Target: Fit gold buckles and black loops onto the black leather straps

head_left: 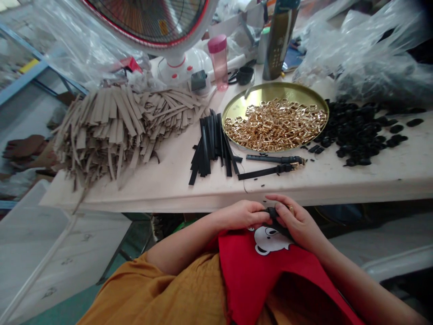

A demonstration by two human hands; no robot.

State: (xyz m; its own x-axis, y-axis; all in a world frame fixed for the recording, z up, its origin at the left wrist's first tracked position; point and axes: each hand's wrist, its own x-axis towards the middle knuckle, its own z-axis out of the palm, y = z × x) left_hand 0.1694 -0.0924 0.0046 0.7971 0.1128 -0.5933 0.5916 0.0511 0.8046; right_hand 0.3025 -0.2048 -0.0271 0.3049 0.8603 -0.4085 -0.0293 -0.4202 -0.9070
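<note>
My left hand [245, 214] and my right hand [297, 221] meet just below the table's front edge, over a red cloth with a bear picture [267, 266] on my lap. Both pinch a black strap [272, 213] between their fingertips; most of it is hidden by the fingers. On the table above lie two finished black straps with gold buckles [274, 159], a bundle of plain black straps [211, 146], and a round gold tray [270, 92] holding several gold buckles [275, 124].
A heap of beige strips [118, 126] covers the table's left part. Small black loops [358, 131] are piled at the right beside plastic bags [365, 54]. A fan [162, 27], a pink bottle [219, 61] and a dark can [279, 38] stand at the back.
</note>
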